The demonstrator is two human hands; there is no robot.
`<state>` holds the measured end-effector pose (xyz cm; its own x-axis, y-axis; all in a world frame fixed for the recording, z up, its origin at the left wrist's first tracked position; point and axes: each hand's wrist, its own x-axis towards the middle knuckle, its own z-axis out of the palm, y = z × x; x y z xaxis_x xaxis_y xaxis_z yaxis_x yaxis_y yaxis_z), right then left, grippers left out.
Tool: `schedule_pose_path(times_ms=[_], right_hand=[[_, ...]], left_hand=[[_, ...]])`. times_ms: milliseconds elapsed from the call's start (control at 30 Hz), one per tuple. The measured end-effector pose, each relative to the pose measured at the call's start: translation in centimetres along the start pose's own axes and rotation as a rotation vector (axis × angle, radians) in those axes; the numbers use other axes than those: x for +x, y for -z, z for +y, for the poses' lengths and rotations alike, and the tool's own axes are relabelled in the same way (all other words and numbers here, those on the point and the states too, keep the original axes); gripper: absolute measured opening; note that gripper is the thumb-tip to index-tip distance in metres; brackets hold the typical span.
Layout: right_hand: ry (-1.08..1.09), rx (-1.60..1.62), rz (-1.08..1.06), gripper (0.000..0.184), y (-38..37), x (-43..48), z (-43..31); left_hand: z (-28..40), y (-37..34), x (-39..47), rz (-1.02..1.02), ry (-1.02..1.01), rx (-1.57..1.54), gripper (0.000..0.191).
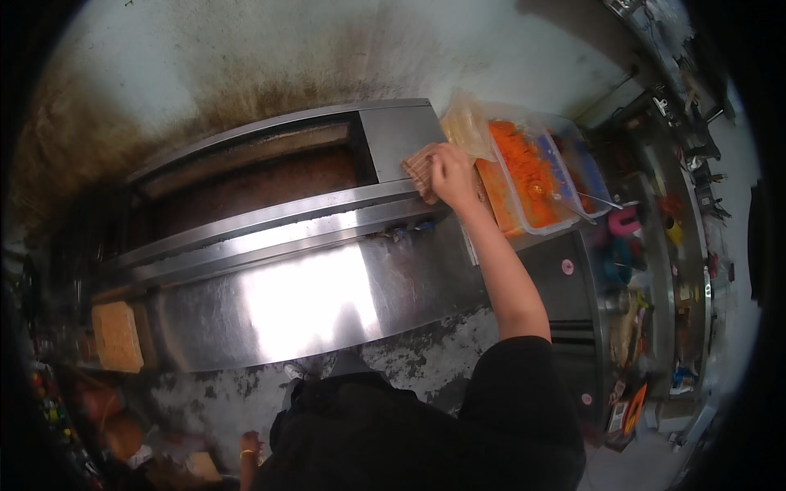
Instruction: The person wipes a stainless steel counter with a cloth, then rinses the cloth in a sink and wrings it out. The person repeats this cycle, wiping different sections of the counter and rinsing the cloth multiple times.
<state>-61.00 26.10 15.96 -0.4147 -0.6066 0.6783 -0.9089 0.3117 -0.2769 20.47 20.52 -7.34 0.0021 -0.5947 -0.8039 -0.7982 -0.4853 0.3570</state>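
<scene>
My right hand (pixel 453 175) grips a folded brown checked cloth (pixel 420 173). The cloth lies against the right end of a stainless steel cooking unit (pixel 399 138), close to its front rim. Left of the hand, the unit has a long recessed bay (pixel 264 178) with a brown, stained bottom. Just beyond my fingers is a crumpled translucent plastic bag (pixel 470 126). It rests beside a clear plastic tub (pixel 522 166) of orange, crumbly food with a utensil handle (pixel 574 208) over its edge. My left hand is out of view.
A shiny steel counter (pixel 202 313) runs along the front, with a wooden board (pixel 116 336) at its left end. Another tub (pixel 583 159) and cluttered shelves (pixel 651 258) stand at right. Lower left, a small hand with a yellow bracelet (pixel 249 445) appears to be another person's.
</scene>
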Motion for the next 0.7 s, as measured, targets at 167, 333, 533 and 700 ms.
schedule_pose_path(times_ms=[167,333,533,700], right_hand=[[-0.053,-0.35,-0.305,0.044,-2.8,-1.6,-0.6],[-0.335,-0.411,-0.448,0.057,-6.1,-1.0,-3.9],[-0.459,-0.329,-0.431,0.061,-10.4,4.7,-2.6],[-0.53,-0.329,-0.419,0.063,-13.0,9.3,1.8]], left_hand=[[0.8,0.0,-0.7,-0.009,0.036,-0.027,0.03],[2.3,-0.4,-2.5,-0.044,0.108,0.026,0.032],[2.1,-1.1,-2.3,-0.125,0.248,0.017,0.038],[-0.5,-0.6,-2.7,-0.166,0.371,-0.067,0.045]])
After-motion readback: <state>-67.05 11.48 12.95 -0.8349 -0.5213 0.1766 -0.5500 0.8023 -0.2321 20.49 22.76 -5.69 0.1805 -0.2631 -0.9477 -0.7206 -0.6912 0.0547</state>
